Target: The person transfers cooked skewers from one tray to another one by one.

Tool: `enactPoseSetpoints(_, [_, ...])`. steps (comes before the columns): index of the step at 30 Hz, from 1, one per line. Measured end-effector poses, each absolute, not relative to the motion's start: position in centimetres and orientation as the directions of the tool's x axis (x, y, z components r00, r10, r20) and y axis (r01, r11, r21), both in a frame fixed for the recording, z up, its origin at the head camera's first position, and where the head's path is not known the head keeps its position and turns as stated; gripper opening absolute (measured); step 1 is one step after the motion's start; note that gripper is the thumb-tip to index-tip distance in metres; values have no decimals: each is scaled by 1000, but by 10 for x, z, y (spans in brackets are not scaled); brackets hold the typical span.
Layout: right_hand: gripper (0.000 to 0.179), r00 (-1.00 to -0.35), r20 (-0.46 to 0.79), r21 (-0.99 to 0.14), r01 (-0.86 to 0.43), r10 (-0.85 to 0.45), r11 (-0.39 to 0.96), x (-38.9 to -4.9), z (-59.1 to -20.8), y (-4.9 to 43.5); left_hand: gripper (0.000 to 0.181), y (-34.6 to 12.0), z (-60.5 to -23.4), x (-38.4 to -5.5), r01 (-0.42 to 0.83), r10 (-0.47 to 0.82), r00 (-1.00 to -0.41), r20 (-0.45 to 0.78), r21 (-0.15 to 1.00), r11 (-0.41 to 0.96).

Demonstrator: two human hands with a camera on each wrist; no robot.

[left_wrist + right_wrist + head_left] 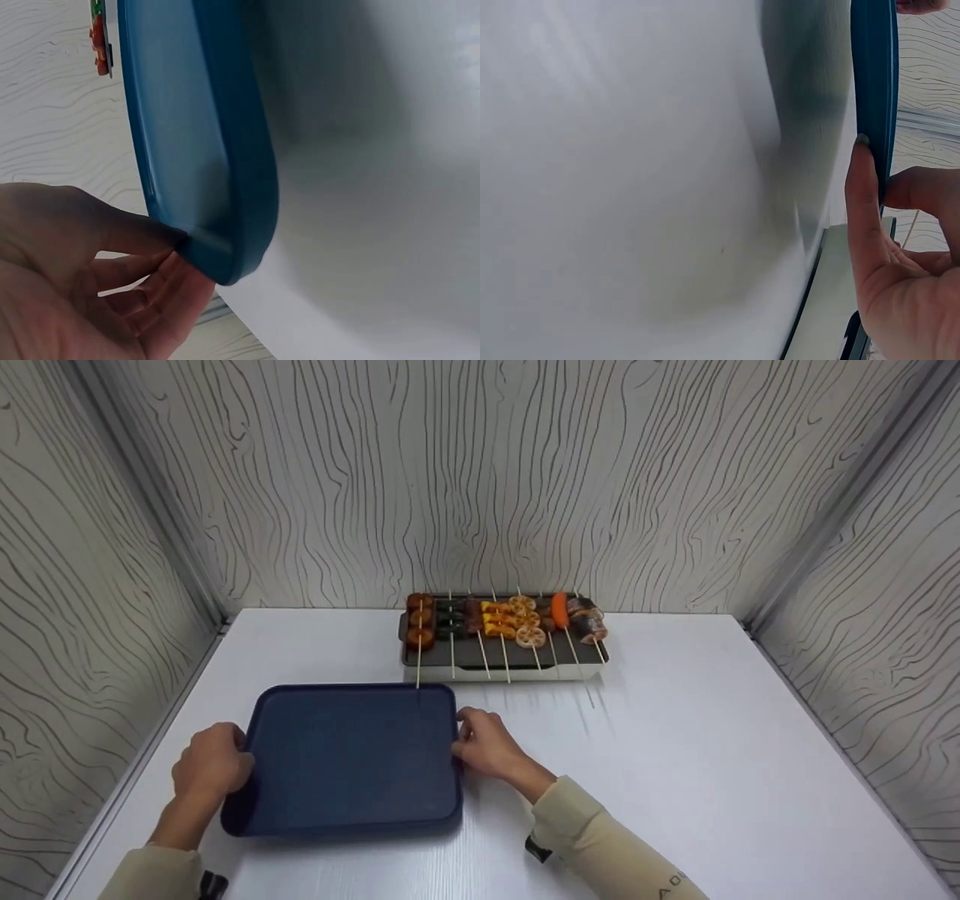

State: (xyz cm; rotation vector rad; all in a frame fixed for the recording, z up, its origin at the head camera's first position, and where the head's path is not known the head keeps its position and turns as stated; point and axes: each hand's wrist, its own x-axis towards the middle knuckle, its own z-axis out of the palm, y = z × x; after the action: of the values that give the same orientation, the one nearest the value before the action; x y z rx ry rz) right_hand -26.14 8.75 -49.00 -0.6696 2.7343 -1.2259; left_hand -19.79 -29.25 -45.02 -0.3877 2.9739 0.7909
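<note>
A dark blue rectangular tray (345, 757) with a low rim and nothing on it is held between both hands. My left hand (210, 761) grips its left end; in the left wrist view the thumb (142, 232) presses the rim while the other fingers curl underneath. At the opposite end, my right hand (486, 744) pinches the tray's edge, one digit (862, 195) lying along the outer wall in the right wrist view. Shadows below the tray in both wrist views suggest it hovers a little above the white table.
Behind the tray stands a grill (487, 671) with a dark plate and pale base. Across it lie several skewers, among them lotus root slices (530, 637), an orange-red sausage (559, 610) and yellow pieces (498, 619); some sticks overhang its front. Wood-patterned panels (480, 480) enclose the white table (690, 750).
</note>
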Motion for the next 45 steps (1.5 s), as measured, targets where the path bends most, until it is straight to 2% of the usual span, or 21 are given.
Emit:
enactPoseSetpoints(17, [44,-924,38,-811,-250,-380,529,-257,-488,143,14,-240,-449,-203,-148,-149,-988,-40,516,844])
enactPoseSetpoints(26, [46,-928,40,-821,-243,-371,517,-255,-487,164,7,-221,-449,-204,-124,-132,-991,-24,541,832])
enactPoseSetpoints(45, [45,-944,9,-818,-196,-330,541,-248,-486,224,14,-165,-457,-211,-31,-73,-996,46,596,802])
